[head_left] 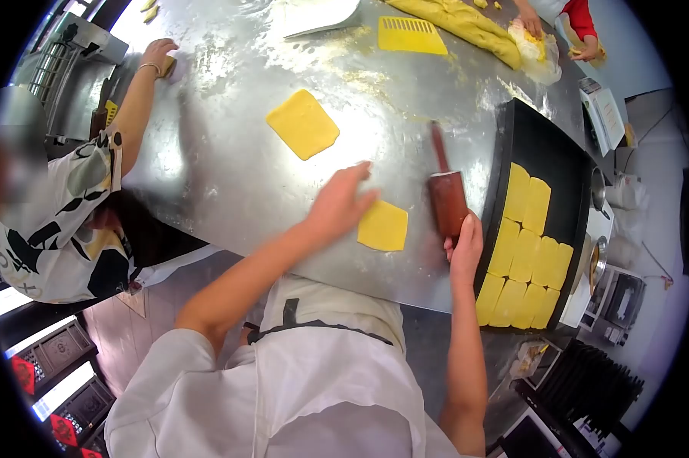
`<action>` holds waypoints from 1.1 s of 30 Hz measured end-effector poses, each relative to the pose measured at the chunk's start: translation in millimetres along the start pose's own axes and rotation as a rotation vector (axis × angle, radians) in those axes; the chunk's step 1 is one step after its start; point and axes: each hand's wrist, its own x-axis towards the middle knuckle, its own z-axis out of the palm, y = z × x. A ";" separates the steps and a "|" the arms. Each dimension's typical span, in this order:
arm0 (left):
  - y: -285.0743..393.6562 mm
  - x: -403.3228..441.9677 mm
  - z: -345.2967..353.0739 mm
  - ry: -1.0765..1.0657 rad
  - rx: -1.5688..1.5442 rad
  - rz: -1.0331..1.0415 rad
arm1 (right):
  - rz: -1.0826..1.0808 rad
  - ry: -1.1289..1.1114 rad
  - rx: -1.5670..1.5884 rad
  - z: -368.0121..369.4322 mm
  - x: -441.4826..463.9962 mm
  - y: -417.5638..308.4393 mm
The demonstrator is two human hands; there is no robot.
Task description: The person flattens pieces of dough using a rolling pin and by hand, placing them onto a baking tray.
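White apron (337, 374) nearest — dough square (385, 227) lies between spread, empty left hand (335, 201) and right hand (466, 250) gripping rolling pin (447, 200)

Slotted yellow scraper (411, 36); patterned shirt (62, 237)

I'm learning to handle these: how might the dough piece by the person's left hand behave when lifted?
The dough piece would probably flop, since it looks like a thin, flat sheet. Its flatness makes rolling or tipping unlikely. It is probably light, being so small.
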 end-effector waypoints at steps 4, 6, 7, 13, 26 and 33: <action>39.7 5.0 22.7 -0.326 0.342 0.045 | -0.038 0.172 0.043 -4.6 -3.8 17.7; 33.8 8.1 30.5 -0.441 0.338 0.022 | -0.011 0.181 0.068 -7.1 -11.5 12.2; 34.3 10.2 30.6 -0.499 0.335 0.008 | -0.023 0.179 0.038 -7.7 -14.1 13.6; 3.4 56.3 16.3 -0.434 0.048 -0.087 | -0.066 0.219 -0.018 -3.5 -23.0 17.3; -13.6 82.2 30.3 0.105 0.498 0.408 | -0.101 0.071 0.037 -11.9 -19.4 12.3; 48.1 -49.2 20.1 -0.135 0.372 0.307 | -0.060 -0.036 0.034 -22.6 -17.8 12.6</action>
